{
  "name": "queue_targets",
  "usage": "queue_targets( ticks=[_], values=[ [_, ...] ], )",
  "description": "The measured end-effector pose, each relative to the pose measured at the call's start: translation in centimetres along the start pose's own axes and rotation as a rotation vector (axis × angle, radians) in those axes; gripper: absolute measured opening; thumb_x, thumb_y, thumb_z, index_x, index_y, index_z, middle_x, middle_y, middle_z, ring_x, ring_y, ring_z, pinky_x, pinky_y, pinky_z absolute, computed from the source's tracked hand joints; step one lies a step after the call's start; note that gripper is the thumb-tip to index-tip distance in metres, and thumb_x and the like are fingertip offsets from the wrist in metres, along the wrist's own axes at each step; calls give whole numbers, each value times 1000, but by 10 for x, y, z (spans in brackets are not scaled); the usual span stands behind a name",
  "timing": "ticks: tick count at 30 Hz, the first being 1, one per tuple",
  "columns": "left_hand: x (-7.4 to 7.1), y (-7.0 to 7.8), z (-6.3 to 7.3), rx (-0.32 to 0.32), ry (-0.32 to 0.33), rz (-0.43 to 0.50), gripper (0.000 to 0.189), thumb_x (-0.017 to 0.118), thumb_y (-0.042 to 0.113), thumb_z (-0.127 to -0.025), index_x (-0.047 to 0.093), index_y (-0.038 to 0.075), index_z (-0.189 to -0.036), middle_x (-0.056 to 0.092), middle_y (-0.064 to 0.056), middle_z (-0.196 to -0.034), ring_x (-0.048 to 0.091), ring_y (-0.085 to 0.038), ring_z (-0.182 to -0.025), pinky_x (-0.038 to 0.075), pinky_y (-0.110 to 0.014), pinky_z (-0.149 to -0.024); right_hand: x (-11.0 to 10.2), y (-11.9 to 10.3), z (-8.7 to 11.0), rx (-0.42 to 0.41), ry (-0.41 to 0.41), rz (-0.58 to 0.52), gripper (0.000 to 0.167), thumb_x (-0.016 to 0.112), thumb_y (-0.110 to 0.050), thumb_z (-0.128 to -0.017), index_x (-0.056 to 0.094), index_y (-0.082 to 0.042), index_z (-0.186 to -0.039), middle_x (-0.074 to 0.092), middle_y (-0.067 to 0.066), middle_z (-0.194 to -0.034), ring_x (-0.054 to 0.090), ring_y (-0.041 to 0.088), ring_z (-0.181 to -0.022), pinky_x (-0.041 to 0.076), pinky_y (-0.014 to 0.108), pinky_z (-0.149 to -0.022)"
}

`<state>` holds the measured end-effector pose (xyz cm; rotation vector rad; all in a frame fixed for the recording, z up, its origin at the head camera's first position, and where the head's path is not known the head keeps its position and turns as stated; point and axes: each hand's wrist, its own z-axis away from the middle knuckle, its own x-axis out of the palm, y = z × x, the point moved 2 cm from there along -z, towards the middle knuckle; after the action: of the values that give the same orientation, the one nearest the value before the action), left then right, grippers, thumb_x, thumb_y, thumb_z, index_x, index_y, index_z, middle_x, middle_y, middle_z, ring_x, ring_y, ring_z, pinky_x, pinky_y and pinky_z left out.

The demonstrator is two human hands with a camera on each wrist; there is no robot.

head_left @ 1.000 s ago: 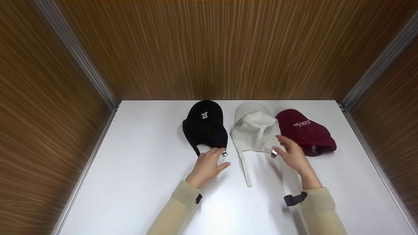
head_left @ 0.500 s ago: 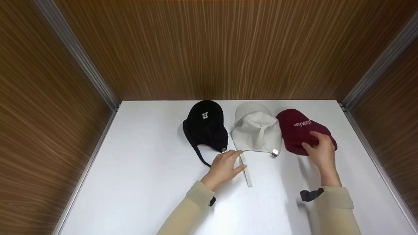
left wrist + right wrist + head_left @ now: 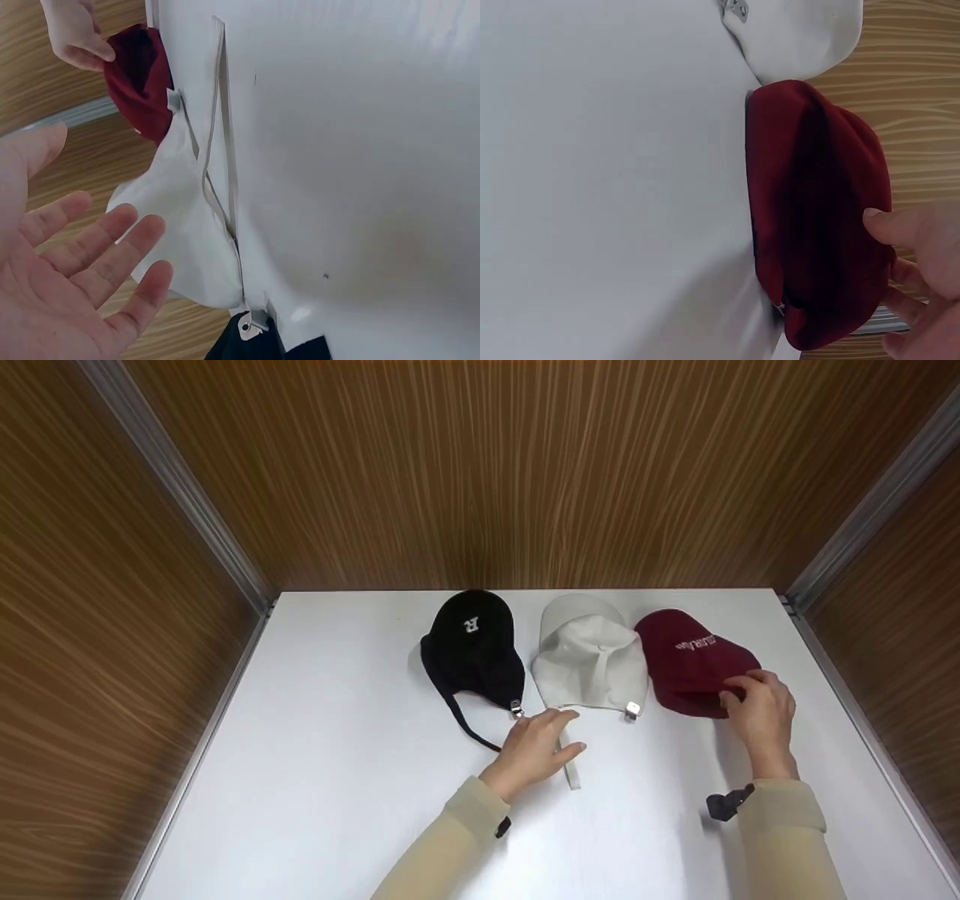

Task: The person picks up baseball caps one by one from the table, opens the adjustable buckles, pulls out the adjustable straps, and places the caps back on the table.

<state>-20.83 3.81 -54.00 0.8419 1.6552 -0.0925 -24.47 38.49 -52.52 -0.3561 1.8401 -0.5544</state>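
Three caps lie in a row at the table's far side: a black cap [image 3: 474,649] with a white R, an off-white cap [image 3: 592,660], and a maroon cap [image 3: 686,660] with white lettering. My right hand [image 3: 766,720] pinches the maroon cap's right edge between thumb and fingers; the right wrist view looks into the cap's hollow. Over the off-white cap's loose strap [image 3: 572,772] hovers my left hand [image 3: 531,750], holding nothing. Its fingers [image 3: 124,255] are spread and relaxed in the left wrist view. Part of that strap is hidden behind the hand.
A metal buckle [image 3: 516,709] sits on the black cap and another buckle [image 3: 632,710] on the off-white one. The white table [image 3: 322,750] is bordered by a wood-grain back panel [image 3: 480,472] and side panels with metal edging.
My right hand has moved right from the off-white cap to the maroon cap's right edge and grips it. My left hand has moved right, away from the black cap.
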Motion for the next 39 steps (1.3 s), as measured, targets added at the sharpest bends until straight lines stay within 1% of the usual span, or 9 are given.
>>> queue_targets(
  ticks=[7,12,14,18,21,28,32,37,39],
  values=[
    [4,10,-5,4,-33,41,46,60,43,-96,58,17,-134,64,2,-125,61,-12,-113,47,-34,-91,-5,0,1,-38,11,1,16,62,-1,-93,65,8,-106,48,32,-122,41,54,-114,25,63,-99],
    [8,20,-13,43,-4,66,44,61,42,-96,59,17,-132,65,3,-124,61,-11,-112,47,-29,-93,-12,-9,3,-80,-5,-7,15,60,-2,-95,63,7,-106,50,32,-119,43,54,-114,24,65,-100],
    [9,23,-16,64,13,70,44,60,42,-96,60,17,-132,64,3,-125,61,-11,-113,46,-28,-94,-16,-13,5,-96,-18,-10,15,59,-2,-96,63,7,-106,52,31,-118,45,54,-114,27,65,-99],
    [10,31,-22,80,20,79,44,59,42,-97,59,17,-133,63,4,-128,59,-10,-116,44,-29,-97,-23,-23,11,-88,-68,-12,17,57,-5,-98,61,6,-110,53,30,-118,47,52,-115,33,64,-96],
    [11,37,-26,78,17,94,44,58,42,-98,58,17,-134,63,5,-127,59,-9,-114,44,-29,-96,-29,-29,17,-80,-95,-6,19,56,-7,-99,60,5,-114,54,29,-117,48,51,-114,36,65,-93],
    [13,49,-36,107,33,108,42,60,40,-97,58,19,-134,64,7,-124,61,-5,-110,44,-24,-93,-46,-43,31,-103,-89,37,19,57,-7,-99,59,2,-116,56,28,-115,52,50,-108,39,65,-90],
    [12,57,-40,127,46,115,42,62,37,-96,59,16,-133,64,6,-124,61,-5,-108,44,-22,-92,-58,-53,38,-119,-86,52,18,58,-6,-98,60,0,-115,57,26,-113,55,49,-102,42,65,-84],
    [10,67,-45,131,50,138,42,59,40,-98,59,18,-134,64,7,-120,61,-2,-100,44,-17,-88,-70,-67,45,-158,-84,49,16,61,-5,-96,62,-2,-112,59,22,-109,58,45,-95,45,62,-76],
    [10,69,-47,132,59,150,43,58,42,-98,58,18,-134,64,7,-121,61,-2,-99,43,-15,-87,-74,-72,48,-175,-88,46,14,62,-5,-96,63,-3,-110,60,20,-107,59,43,-93,46,60,-73]
  ],
)
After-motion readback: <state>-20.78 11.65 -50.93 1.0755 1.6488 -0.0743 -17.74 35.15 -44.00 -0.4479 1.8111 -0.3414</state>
